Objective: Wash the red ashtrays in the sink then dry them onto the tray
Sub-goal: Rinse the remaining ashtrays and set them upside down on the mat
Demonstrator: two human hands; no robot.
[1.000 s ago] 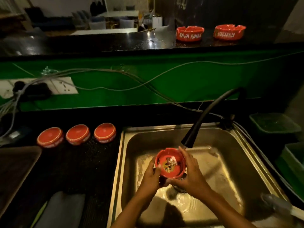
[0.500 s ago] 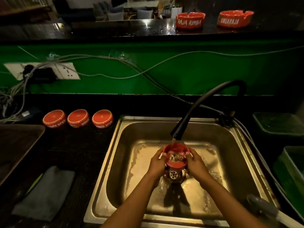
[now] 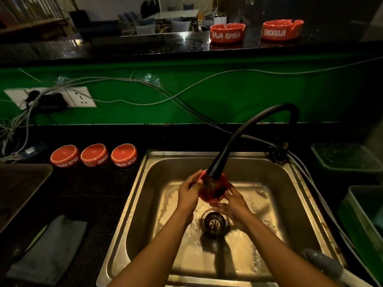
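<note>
Both hands grasp a red ashtray (image 3: 213,188) over the steel sink (image 3: 145,204), directly under the black faucet spout (image 3: 215,171). The left hand (image 3: 189,192) curls its fingers around the ashtray's left rim; the right hand (image 3: 233,204) cups it from below and the right, fingers bent beneath the base. Dark residue shows inside the bowl, and a thin stream falls from it toward the drain (image 3: 214,223) just below the hands. Left of the left hand lies a grey cloth (image 3: 51,249) on the dark counter, with a dark tray (image 3: 20,187) beyond it. Farther out on that side, three ashtrays (image 3: 94,155) sit upside down in a row, their sides lettered "RAJA RIMBA", read inverted. Green bins (image 3: 348,160) stand to the right of the right hand. Beyond the green wall, on the black bar top, stand two upright ashtrays, one marked "RAJA RIMBA" (image 3: 227,33), the other "SINGARAJA" (image 3: 281,30).
</note>
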